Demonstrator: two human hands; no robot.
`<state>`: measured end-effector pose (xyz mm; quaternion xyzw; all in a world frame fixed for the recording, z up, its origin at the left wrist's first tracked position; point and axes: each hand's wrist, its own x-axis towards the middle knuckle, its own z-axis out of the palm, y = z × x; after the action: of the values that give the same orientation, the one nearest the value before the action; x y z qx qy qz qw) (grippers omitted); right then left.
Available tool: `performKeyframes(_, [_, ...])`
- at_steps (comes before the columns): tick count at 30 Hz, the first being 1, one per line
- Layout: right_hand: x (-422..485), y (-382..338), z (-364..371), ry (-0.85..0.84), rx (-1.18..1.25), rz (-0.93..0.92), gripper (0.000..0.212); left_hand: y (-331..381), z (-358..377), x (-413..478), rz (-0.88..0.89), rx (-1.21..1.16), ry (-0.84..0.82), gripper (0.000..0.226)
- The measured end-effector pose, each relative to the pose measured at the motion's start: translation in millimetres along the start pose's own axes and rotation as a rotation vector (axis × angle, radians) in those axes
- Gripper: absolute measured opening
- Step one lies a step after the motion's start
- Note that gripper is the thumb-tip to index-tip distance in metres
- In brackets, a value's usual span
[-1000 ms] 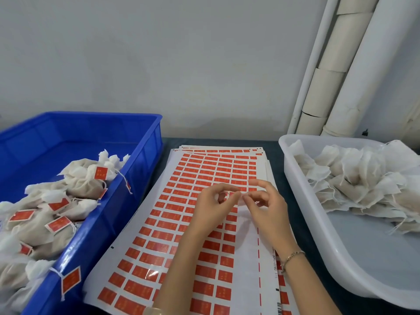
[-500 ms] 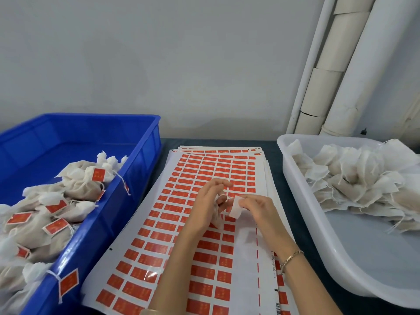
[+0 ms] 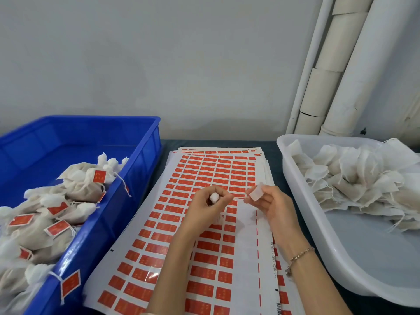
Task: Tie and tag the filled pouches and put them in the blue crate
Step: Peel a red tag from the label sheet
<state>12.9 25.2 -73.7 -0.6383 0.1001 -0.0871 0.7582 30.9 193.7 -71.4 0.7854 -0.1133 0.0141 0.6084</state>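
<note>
My left hand is curled round the white neck of a small pouch; the rest of the pouch is hidden under the fingers. My right hand pinches a small white tag, seen from its blank side. A thin string runs taut between the two hands. Both hands hover over a stack of sheets of red stickers. The blue crate on the left holds several tied pouches with red tags.
A white tub on the right holds several untied white pouches. One red tag hangs over the blue crate's near rim. White pipes stand against the wall at the back right.
My hands have drawn apart: the right hand has pulled the tag to the right and stretched the string, while the left hand has closed round the pouch neck.
</note>
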Motion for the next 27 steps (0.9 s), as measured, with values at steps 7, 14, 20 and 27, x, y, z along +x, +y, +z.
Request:
performKeyframes(7, [-1.4, 5.2, 0.0, 0.138, -0.129, -0.091, 0.014, 1.4, 5.9, -2.4, 0.086, -0.039, -0.149, 0.012])
performKeyframes(14, [-3.4, 8.7, 1.5, 0.082, -0.226, -0.073, 0.009, -1.2, 8.2, -1.9, 0.121, -0.038, -0.134, 0.012])
performKeyframes(20, [-5.8, 8.6, 3.1, 0.002, -0.241, -0.076, 0.013, -3.0, 7.7, 0.4, 0.131, 0.026, -0.036, 0.014])
performKeyframes(27, [-4.2, 11.0, 1.9, -0.017, -0.252, -0.076, 0.013, -5.5, 8.0, 1.9, 0.102, 0.057, 0.003, 0.013])
